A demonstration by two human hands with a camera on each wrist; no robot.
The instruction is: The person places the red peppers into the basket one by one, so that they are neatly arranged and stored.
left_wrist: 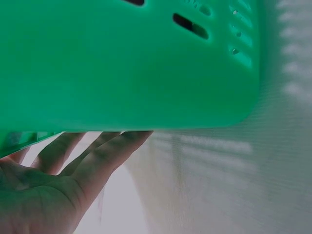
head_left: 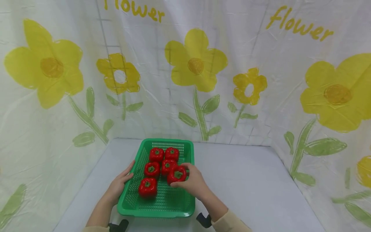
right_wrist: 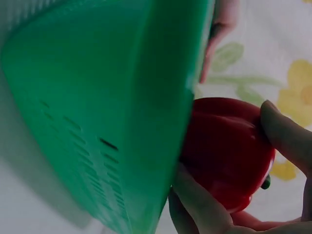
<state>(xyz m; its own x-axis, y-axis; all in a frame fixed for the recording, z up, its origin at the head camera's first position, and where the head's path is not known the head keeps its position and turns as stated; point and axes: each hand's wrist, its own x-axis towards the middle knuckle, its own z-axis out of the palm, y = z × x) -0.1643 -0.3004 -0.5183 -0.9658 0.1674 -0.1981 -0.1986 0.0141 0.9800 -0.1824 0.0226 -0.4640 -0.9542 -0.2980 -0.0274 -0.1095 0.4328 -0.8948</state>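
Observation:
A green plastic basket (head_left: 162,211) with slotted walls stands on the table and holds several red bell peppers, among them one at the front left (head_left: 147,188) and one at the back (head_left: 156,154). My right hand (head_left: 195,182) grips another red bell pepper (head_left: 177,174) between thumb and fingers, above the basket near its right wall. In the right wrist view the basket's rim hides part of this pepper (right_wrist: 226,151). On the left side, my left hand (head_left: 117,187) touches the basket's rim, and its fingers (left_wrist: 114,156) look straight in the left wrist view.
A white table (head_left: 240,180) extends to both sides of the basket. Behind and beside it hangs a pale curtain (head_left: 150,106) printed with yellow flowers. Dark bands (head_left: 204,220) sit at both wrists.

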